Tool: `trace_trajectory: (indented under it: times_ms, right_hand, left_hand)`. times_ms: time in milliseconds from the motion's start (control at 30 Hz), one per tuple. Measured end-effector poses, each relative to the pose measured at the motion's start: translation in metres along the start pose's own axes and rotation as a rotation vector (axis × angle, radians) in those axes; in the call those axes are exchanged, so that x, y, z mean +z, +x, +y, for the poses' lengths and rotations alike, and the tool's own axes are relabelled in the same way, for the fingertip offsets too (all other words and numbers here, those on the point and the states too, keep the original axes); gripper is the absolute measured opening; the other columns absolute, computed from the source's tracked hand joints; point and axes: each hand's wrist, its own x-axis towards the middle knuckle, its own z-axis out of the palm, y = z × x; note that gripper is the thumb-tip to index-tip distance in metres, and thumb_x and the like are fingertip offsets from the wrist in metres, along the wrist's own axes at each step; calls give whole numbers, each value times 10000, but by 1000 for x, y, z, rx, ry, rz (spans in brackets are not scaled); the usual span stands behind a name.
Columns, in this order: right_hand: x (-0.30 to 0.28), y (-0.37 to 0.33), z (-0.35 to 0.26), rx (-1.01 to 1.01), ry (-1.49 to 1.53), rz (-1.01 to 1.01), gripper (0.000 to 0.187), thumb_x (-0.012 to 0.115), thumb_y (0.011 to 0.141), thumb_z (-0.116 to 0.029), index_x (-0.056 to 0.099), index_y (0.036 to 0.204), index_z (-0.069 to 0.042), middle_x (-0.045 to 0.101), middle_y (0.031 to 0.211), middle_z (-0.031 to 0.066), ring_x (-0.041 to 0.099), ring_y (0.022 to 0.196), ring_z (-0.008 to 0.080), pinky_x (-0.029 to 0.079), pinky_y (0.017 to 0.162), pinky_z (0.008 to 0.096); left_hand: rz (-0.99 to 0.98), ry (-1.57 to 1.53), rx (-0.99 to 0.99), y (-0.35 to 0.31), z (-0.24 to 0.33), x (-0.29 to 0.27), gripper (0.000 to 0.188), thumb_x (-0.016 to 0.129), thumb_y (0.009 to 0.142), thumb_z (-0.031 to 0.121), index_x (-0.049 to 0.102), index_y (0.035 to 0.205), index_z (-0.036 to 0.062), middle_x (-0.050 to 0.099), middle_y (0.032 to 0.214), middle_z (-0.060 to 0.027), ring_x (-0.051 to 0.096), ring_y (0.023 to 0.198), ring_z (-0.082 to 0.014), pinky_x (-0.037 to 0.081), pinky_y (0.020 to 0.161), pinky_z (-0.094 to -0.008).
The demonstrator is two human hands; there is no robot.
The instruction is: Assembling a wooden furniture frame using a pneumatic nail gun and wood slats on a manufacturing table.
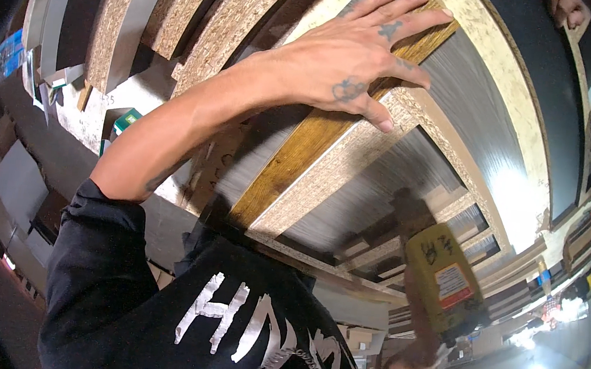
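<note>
My left hand point(355, 65) lies with fingers spread over the far end of a brown wood-grain strip point(294, 159), pressing on it from above. That strip runs alongside a raw particleboard bar point(332, 181) of a frame, with a thin white line between them. Beneath both spreads a dark grey wood-grain panel point(382, 186). At the lower right, my right hand point(425, 335) is wrapped round a yellow-green handheld power tool point(447, 280) with a label on its side. The tool hides most of the fingers, and its dark front end points toward the frame.
Several particleboard panels point(203, 38) stand at the upper left. A green box point(127, 120) sits beside my left forearm. Another person's hand point(569, 10) shows at the top right, near a dark panel point(538, 73). Stacked boards point(517, 269) lie to the right.
</note>
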Motion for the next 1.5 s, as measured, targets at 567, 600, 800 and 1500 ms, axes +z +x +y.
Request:
trace_trajectory:
  times_ms: [567, 600, 800, 1500]
  right_hand:
    - [41, 110, -30, -806, -1278, -433, 332, 773, 628, -117, 622, 877, 41, 621, 735, 117, 593, 594, 226, 488, 567, 325]
    - [41, 111, -30, -758, -1306, -430, 331, 777, 641, -124, 623, 882, 42, 623, 738, 120, 596, 597, 225, 486, 566, 322]
    - [47, 110, -31, -816, -1300, -400, 366, 793, 667, -128, 639, 950, 47, 638, 745, 120, 600, 602, 215, 487, 575, 324]
    - [43, 110, -29, -703, -1314, -450, 316, 703, 856, -260, 703, 1083, -40, 724, 976, 144, 720, 834, 250, 574, 736, 367]
  left_hand:
    - [-134, -98, 118, 8, -4, -19, 635, 755, 822, 381, 601, 1345, 56, 4, 1634, -252, -22, 1500, -472, 77, 1196, -589]
    - [-142, -122, 109, 9, -4, -18, 630, 753, 824, 376, 600, 1348, 61, 3, 1634, -251, -25, 1500, -471, 73, 1197, -588]
    - [-149, -115, 109, 10, -4, -19, 592, 745, 834, 365, 615, 1335, 77, -4, 1635, -249, -27, 1501, -468, 67, 1199, -587]
    - [81, -96, 22, 1, -2, -5, 612, 873, 629, 349, 718, 1204, 211, 278, 1609, -93, 166, 1511, -307, 152, 1232, -499]
